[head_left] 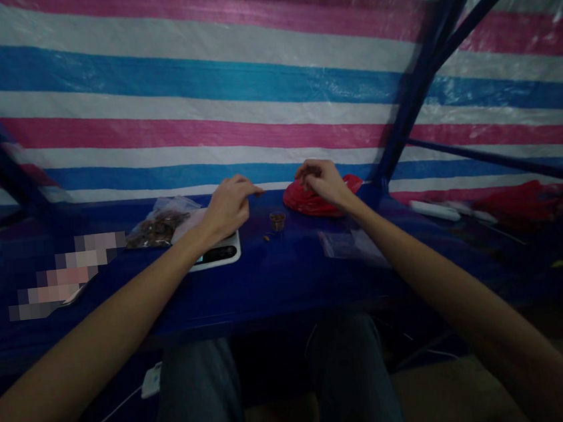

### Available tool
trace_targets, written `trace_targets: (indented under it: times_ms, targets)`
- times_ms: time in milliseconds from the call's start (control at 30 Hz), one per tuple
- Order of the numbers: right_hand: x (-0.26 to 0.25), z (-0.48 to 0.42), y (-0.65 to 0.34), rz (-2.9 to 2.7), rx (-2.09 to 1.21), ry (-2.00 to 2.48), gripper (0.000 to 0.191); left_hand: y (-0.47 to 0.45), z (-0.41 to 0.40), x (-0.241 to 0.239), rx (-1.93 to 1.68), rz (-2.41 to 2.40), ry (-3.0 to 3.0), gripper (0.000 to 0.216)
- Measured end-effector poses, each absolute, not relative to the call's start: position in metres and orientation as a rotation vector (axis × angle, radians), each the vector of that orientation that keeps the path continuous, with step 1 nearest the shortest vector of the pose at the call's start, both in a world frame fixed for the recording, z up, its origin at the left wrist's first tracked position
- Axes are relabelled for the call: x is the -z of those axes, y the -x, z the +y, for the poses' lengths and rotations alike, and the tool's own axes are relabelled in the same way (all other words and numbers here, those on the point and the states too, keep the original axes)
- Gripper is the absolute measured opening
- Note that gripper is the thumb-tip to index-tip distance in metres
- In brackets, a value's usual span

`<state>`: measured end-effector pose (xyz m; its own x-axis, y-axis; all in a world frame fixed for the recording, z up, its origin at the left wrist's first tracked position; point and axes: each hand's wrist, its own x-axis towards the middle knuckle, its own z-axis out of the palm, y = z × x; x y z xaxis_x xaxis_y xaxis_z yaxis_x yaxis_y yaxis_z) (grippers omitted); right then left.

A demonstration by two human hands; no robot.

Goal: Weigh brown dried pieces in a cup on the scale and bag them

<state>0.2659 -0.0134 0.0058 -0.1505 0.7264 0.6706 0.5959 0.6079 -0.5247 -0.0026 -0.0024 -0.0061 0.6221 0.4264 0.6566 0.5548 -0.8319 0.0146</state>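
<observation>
My left hand (232, 204) is above a white digital scale (238, 250), its index finger stretched to the right and its thumb apart below. Whether a tiny thing sits at that fingertip is too dark to tell. Over a crumpled red plastic bag (298, 201) my right hand (322, 178) has its fingers curled inward; what they hold, if anything, cannot be made out. Between and below the hands, a small clear cup (277, 221) with brown contents stands on the blue table (269, 289). A small brown piece (266, 238) lies in front of it.
Left of the scale lies a clear bag of brown pieces (157, 227). Flat clear plastic bags (345, 244) lie under my right forearm. A white object (435, 210) and red plastic (522, 202) are at far right. Blue metal posts (413, 100) frame a striped sheet (197, 79).
</observation>
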Motion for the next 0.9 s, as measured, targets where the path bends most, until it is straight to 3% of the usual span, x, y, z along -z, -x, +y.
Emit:
trace_targets:
  times_ms: [200,367,433,600,733,900]
  targets:
    - [0.010,-0.028,-0.266,-2.335,-0.403,1.114,0.039,0.052,0.012,-0.023,1.117,-0.882,2.510,0.033]
    - [0.014,-0.024,-0.259,-2.402,-0.393,1.151,0.054,0.088,0.023,-0.009,1.133,-0.925,2.450,0.027]
    - [0.007,-0.024,-0.249,-2.406,-0.361,1.119,0.046,0.094,0.024,0.001,1.118,-0.920,2.427,0.026]
    - [0.002,-0.037,-0.217,-2.583,-0.133,0.944,0.005,0.099,0.022,0.013,1.048,-0.898,2.395,0.026]
    - [0.023,-0.044,-0.201,-2.704,0.148,0.939,0.013,0.099,0.019,0.014,1.063,-0.864,2.397,0.026]
    - [0.034,-0.046,-0.197,-2.663,0.215,0.950,0.011,0.096,0.012,0.013,1.110,-0.875,2.369,0.026]
